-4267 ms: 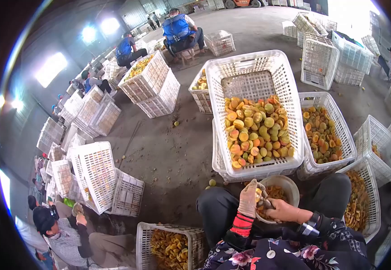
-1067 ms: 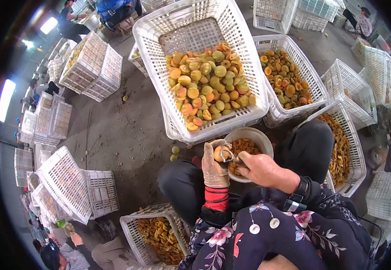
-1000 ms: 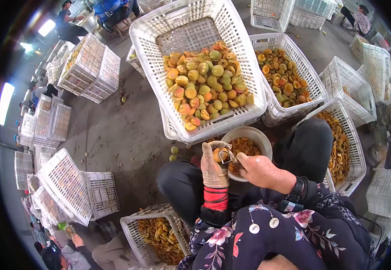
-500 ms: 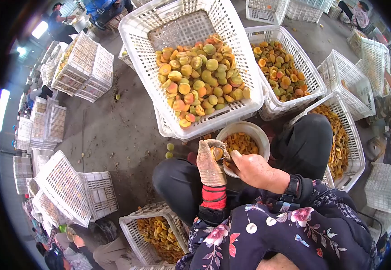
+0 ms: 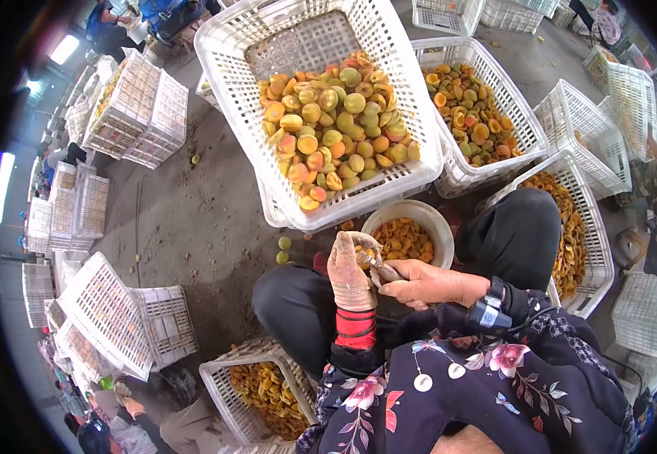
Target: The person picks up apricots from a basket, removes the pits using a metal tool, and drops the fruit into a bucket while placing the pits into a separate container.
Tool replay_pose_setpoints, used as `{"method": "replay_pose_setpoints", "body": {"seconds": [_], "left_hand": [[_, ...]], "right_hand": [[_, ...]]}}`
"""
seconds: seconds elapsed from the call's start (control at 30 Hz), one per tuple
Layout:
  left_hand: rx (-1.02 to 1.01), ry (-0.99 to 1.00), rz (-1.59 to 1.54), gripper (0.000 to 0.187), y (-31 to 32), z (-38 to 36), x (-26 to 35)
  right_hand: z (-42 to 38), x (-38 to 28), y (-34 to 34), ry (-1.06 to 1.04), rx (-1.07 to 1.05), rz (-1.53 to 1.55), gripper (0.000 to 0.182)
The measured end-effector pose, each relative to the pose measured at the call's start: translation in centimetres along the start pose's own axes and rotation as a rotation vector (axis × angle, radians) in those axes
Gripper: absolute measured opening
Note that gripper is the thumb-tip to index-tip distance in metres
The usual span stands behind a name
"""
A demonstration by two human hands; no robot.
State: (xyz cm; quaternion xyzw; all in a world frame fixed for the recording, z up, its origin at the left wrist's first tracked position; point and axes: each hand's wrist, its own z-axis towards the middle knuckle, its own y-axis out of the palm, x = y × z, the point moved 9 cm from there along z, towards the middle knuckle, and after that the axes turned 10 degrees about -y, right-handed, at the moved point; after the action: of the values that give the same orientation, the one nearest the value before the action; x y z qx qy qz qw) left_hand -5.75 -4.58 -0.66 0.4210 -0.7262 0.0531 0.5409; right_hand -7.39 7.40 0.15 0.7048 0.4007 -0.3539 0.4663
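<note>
My left hand (image 5: 349, 274), in a stained cloth glove, is curled around a piece of orange fruit (image 5: 364, 255), partly hidden by its fingers. Bare, my right hand (image 5: 428, 283) grips a small tool (image 5: 383, 271) whose tip meets the fruit. Just behind the hands stands a white bucket (image 5: 447, 240) holding orange fruit pieces (image 5: 405, 238). Beyond it, a large white crate (image 5: 228, 91) contains many green and orange fruits (image 5: 347, 125), some of them halved.
Another crate (image 5: 531, 119) of fruit stands behind right. Crates of orange pieces flank me at right (image 5: 599, 250) and lower left (image 5: 219, 393). Small green fruits (image 5: 284, 250) lie on the floor. Crate stacks (image 5: 135, 110) stand at left. Another person (image 5: 653, 204) is at far right.
My right hand has turned, so the tool now shows more clearly at the fruit. My left hand has shifted slightly left and remains curled around the fruit.
</note>
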Motion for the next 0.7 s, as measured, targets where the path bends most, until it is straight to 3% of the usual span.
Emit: {"method": "replay_pose_setpoints", "body": {"seconds": [0.1,0.13,0.3,0.37,0.43,0.53,0.57,0.63,0.67,0.7], "left_hand": [[-0.040,-0.077,-0.167,0.038,0.6,-0.2,-0.4],[-0.040,-0.094,-0.118,0.038,0.4,0.1,-0.9],[-0.029,-0.046,0.011,0.040,0.6,0.1,-0.3],[-0.058,-0.064,-0.053,0.041,1.1,0.1,-0.4],[-0.085,-0.085,-0.120,0.042,1.6,0.1,-0.7],[-0.120,-0.159,-0.267,0.045,1.7,0.5,-1.7],[-0.119,-0.159,-0.272,0.045,1.6,0.6,-1.9],[-0.006,-0.079,-0.302,0.044,0.5,0.6,-1.1],[0.037,-0.080,-0.350,0.042,0.1,0.9,-1.3],[0.034,-0.078,-0.352,0.042,-0.1,1.1,-1.5]], "right_hand": [[0.0,0.0,0.1,-0.023,-0.058,0.145,0.033],[0.1,-0.7,-0.9,0.008,0.057,-0.325,0.033],[0.2,-0.6,-1.0,-0.149,0.046,-0.392,0.030],[-0.8,1.7,1.4,0.160,-0.128,0.547,0.019],[-1.0,1.4,1.8,0.148,-0.110,0.568,0.020],[-0.8,2.1,-0.4,0.043,-0.021,0.062,0.027],[-0.8,3.3,-0.8,0.047,-0.021,0.060,0.027],[-1.1,-2.0,-0.5,-0.539,0.083,-0.693,0.035],[-2.0,-0.8,-1.4,-0.302,0.085,-0.833,0.033],[-2.1,-0.7,-2.0,-0.303,0.087,-0.837,0.033]]}}
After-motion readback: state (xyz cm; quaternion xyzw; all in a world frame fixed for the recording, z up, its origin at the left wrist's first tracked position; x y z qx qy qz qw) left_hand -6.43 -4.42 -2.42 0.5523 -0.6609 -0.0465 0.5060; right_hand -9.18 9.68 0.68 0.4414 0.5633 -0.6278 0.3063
